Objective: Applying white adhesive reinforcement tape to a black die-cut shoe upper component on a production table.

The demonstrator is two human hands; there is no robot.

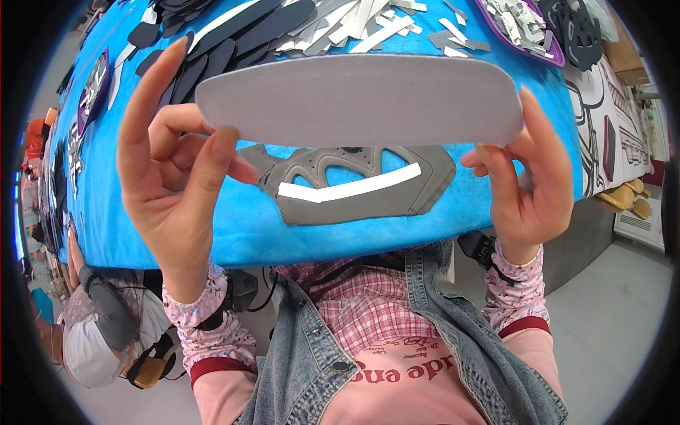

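Between my two hands a long pale grey foam pad with rounded ends is held up, its flat side facing me. My left hand pinches its left end between thumb and finger, the index finger pointing up. At the other end, my right hand grips the corner with thumb and fingers. Below the pad, on the blue cloth, lies a grey shoe upper piece with scalloped cut-outs. A white strip, bent near its left part, lies across it. The pad hides part of the table behind it.
Dark, long pads are piled at the back left, beside loose white and grey strips. A purple tray of strips stands at the back right. The blue cloth covers the table. Another person sits at the left.
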